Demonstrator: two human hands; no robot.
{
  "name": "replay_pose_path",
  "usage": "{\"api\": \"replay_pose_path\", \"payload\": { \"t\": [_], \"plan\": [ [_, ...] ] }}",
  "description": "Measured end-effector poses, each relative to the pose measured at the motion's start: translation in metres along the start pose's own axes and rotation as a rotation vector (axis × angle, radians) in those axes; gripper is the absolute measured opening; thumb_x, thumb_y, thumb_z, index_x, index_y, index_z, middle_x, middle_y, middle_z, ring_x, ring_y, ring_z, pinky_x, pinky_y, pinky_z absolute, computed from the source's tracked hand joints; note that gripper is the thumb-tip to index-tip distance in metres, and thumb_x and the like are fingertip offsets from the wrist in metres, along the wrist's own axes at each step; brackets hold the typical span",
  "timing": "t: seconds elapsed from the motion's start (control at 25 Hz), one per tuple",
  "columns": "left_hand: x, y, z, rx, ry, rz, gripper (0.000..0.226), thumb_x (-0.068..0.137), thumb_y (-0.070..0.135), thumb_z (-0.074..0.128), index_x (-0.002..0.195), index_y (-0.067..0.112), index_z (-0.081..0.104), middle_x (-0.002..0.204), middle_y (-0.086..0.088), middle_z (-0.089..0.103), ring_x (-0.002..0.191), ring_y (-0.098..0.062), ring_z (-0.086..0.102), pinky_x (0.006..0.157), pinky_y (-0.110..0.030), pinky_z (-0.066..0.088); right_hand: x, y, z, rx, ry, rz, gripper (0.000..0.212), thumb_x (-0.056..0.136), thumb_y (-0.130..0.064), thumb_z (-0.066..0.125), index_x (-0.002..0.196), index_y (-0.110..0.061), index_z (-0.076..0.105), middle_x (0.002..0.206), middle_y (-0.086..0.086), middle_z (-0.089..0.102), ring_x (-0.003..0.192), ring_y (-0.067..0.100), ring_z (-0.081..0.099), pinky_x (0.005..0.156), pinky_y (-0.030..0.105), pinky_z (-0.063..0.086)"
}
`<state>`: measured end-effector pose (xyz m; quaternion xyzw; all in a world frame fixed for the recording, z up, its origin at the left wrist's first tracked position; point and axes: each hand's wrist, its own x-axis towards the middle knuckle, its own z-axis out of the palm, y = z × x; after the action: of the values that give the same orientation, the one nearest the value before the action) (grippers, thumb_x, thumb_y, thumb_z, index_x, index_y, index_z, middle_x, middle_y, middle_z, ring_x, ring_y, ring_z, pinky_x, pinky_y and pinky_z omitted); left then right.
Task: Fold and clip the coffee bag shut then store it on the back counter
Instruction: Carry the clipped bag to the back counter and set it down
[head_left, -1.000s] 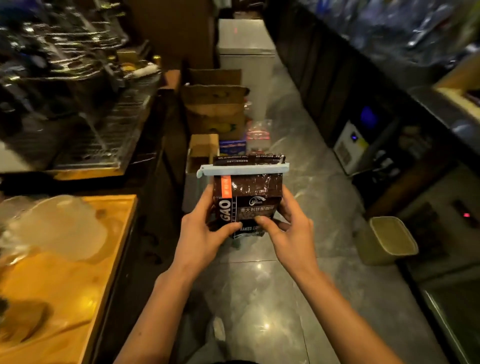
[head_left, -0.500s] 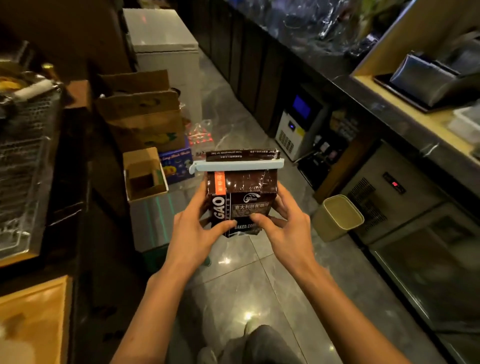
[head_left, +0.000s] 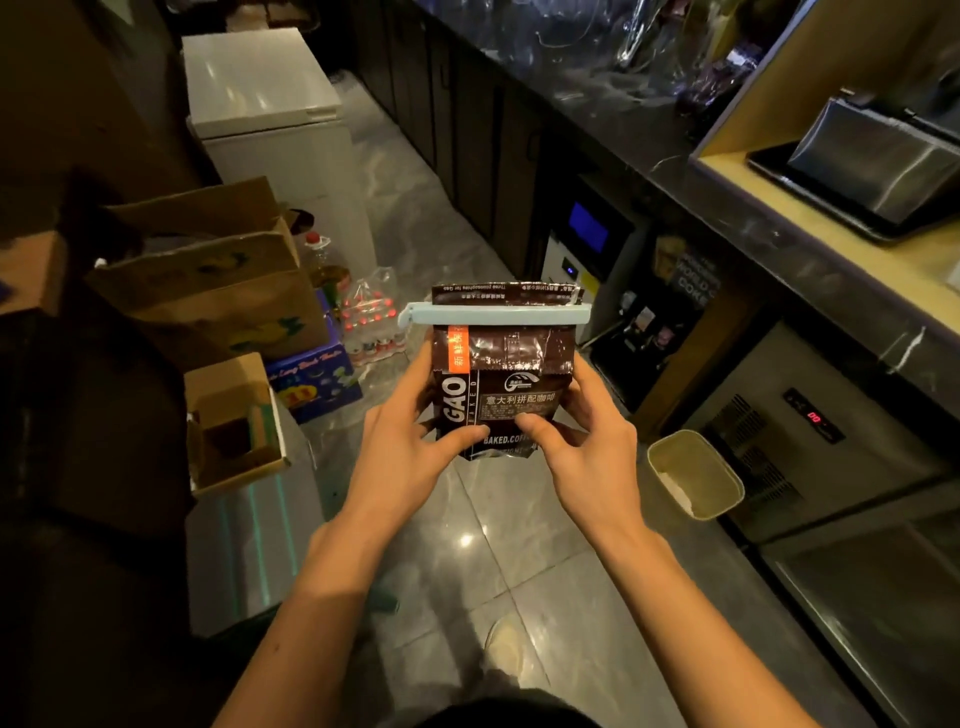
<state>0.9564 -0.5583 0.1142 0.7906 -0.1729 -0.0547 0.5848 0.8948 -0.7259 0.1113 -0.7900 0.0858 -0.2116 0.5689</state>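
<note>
A dark brown coffee bag (head_left: 511, 364) with white lettering and an orange label is held upright in front of me, above the floor. Its top is folded over and a pale blue clip (head_left: 493, 314) is clamped across the fold. My left hand (head_left: 410, 447) grips the bag's left side, thumb on the front. My right hand (head_left: 587, 447) grips the right side the same way. A dark marble counter (head_left: 727, 218) runs along the right.
A white chest freezer (head_left: 270, 114) stands at the far left. Cardboard boxes (head_left: 208, 280), a blue box and packed bottles sit on the floor at left. A beige bin (head_left: 693, 475) stands at right, under-counter fridges (head_left: 831, 441) behind it. A laptop (head_left: 872, 171) rests on a wooden shelf.
My view has swung to the right, away from the wooden counter on the left and toward the dark counter on the right. The bag stays gripped in both hands.
</note>
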Motion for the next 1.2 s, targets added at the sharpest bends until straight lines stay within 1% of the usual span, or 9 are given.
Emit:
{"api": "replay_pose_path", "payload": {
  "t": [0.08,0.2,0.36,0.44,0.56,0.68,0.76,1.0,1.2],
  "plan": [
    [0.041,0.004,0.016,0.010,-0.009,0.018,0.093,0.075,0.017,0.082,0.141,0.056,0.030,0.120,0.044,0.054,0.122,0.012,0.051,0.106,-0.039,0.048,0.042,0.012,-0.013,-0.010,-0.010,-0.016,0.068,0.083,-0.008,0.073,0.135,-0.041,0.044,0.109,-0.049,0.056,0.111,-0.020,0.053,0.088,0.001,0.039],
    [0.099,0.008,0.038,-0.009,0.004,0.020,0.088,0.076,0.017,0.081,0.146,0.041,0.034,0.127,0.031,0.057,0.124,0.006,0.052,0.106,-0.042,0.047,0.101,0.030,-0.028,-0.027,0.000,-0.022,0.067,0.083,-0.012,0.074,0.138,-0.036,0.045,0.113,-0.042,0.057,0.114,-0.016,0.053,0.091,0.002,0.038],
    [0.183,-0.001,0.060,0.013,0.001,0.025,0.088,0.076,0.015,0.081,0.143,0.047,0.034,0.117,0.043,0.056,0.122,0.011,0.051,0.107,-0.032,0.045,0.182,0.057,-0.036,-0.049,-0.008,-0.026,0.068,0.083,-0.013,0.074,0.136,-0.041,0.043,0.114,-0.043,0.055,0.114,-0.018,0.052,0.092,0.002,0.037],
    [0.229,-0.010,0.068,0.021,-0.001,0.042,0.088,0.075,0.014,0.082,0.141,0.049,0.035,0.116,0.043,0.057,0.122,0.008,0.053,0.105,-0.027,0.046,0.225,0.072,-0.033,-0.049,0.004,-0.023,0.069,0.082,-0.011,0.075,0.133,-0.046,0.043,0.112,-0.047,0.055,0.114,-0.018,0.052,0.092,0.002,0.038],
    [0.309,-0.025,0.075,0.002,-0.003,0.063,0.087,0.074,0.013,0.083,0.138,0.049,0.036,0.117,0.040,0.057,0.122,0.003,0.054,0.104,-0.025,0.046,0.300,0.093,-0.024,-0.046,0.019,-0.031,0.072,0.082,-0.011,0.074,0.129,-0.055,0.041,0.116,-0.039,0.058,0.116,-0.014,0.054,0.096,0.006,0.041],
    [0.396,-0.037,0.077,-0.045,-0.028,0.102,0.083,0.074,0.012,0.082,0.141,0.036,0.041,0.125,0.028,0.060,0.120,0.003,0.057,0.100,-0.031,0.051,0.381,0.105,-0.014,-0.067,0.020,-0.017,0.071,0.083,-0.010,0.074,0.135,-0.047,0.043,0.124,-0.027,0.059,0.119,-0.012,0.053,0.100,0.012,0.043],
    [0.452,-0.034,0.079,-0.060,-0.037,0.123,0.082,0.075,0.014,0.083,0.143,0.031,0.041,0.126,0.023,0.062,0.119,0.003,0.058,0.098,-0.032,0.052,0.435,0.108,-0.015,-0.097,0.046,-0.029,0.069,0.083,-0.012,0.074,0.135,-0.045,0.042,0.126,-0.026,0.059,0.119,-0.012,0.053,0.101,0.013,0.042],
    [0.584,-0.032,0.096,-0.066,-0.076,0.166,0.083,0.076,0.013,0.082,0.145,0.026,0.040,0.126,0.014,0.064,0.117,0.002,0.060,0.098,-0.016,0.047,0.557,0.122,-0.020,-0.107,0.084,0.009,0.068,0.083,-0.009,0.074,0.133,-0.042,0.043,0.115,-0.035,0.056,0.109,-0.020,0.055,0.087,0.001,0.042],
    [0.686,-0.047,0.113,-0.076,-0.109,0.167,0.085,0.075,0.011,0.083,0.146,0.026,0.039,0.124,0.012,0.066,0.114,0.004,0.061,0.096,-0.013,0.046,0.651,0.156,-0.016,-0.100,0.115,0.043,0.067,0.082,-0.009,0.075,0.140,-0.029,0.048,0.119,-0.026,0.063,0.111,-0.012,0.059,0.092,0.011,0.047]
  ]
}}
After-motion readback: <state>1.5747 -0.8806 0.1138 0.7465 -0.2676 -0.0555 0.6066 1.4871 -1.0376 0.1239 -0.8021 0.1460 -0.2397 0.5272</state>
